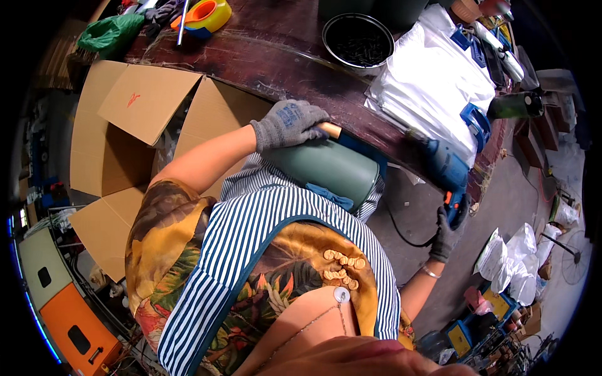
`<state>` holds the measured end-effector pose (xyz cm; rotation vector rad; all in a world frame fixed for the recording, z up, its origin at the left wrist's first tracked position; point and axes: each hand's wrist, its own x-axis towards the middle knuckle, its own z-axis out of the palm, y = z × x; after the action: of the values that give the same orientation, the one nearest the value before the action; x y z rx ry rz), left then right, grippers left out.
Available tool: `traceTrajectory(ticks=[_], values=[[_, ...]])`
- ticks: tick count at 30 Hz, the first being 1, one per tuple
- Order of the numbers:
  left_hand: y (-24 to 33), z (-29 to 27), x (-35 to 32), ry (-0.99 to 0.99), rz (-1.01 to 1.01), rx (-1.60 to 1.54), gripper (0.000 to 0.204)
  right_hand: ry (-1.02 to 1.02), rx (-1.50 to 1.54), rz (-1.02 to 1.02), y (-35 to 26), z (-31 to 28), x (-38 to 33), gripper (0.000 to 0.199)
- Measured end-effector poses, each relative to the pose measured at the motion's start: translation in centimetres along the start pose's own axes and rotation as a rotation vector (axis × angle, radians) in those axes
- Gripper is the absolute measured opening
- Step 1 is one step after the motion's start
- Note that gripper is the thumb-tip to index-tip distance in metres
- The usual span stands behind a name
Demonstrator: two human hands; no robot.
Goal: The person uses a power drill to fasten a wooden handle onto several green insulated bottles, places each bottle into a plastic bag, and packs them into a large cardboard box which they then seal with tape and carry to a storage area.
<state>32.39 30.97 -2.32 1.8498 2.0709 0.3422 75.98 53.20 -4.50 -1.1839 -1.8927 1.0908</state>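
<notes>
A dark green plastic bucket (332,168) lies on its side across my lap, against the table edge. My left hand (290,124), in a grey knit glove, is closed over its upper side, fingers curled beside a short tan grip-like piece (329,130). A blue cloth-like piece (329,195) rests against the bucket's lower side. Off to the right, my gloved right hand (449,233) is wrapped round the handle of a blue corded power drill (446,161) with an orange trigger. The drill's front end points to the table edge; its tip is hard to make out.
On the dark red table (269,53) stand a black bucket (358,41) of small dark pieces and a stack of white bags (433,81). A blue tool (478,125) lies beside the bags. Open cardboard boxes (141,103) stand left; a black cable (401,232) hangs below the drill.
</notes>
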Motion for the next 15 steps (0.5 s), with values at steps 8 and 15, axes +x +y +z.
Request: traceTrajectory(ticks=[8, 15], values=[[-1.9, -3.9, -1.1, 0.014, -0.056, -0.258, 0.040, 0.030, 0.051, 0.107, -6.5, 7.2, -5.6, 0.079], [-1.5, -10.8, 5.3, 0.562, -0.040, 0.180, 0.035, -0.034, 0.124, 0.246, -6.9, 6.8, -5.9, 0.083]])
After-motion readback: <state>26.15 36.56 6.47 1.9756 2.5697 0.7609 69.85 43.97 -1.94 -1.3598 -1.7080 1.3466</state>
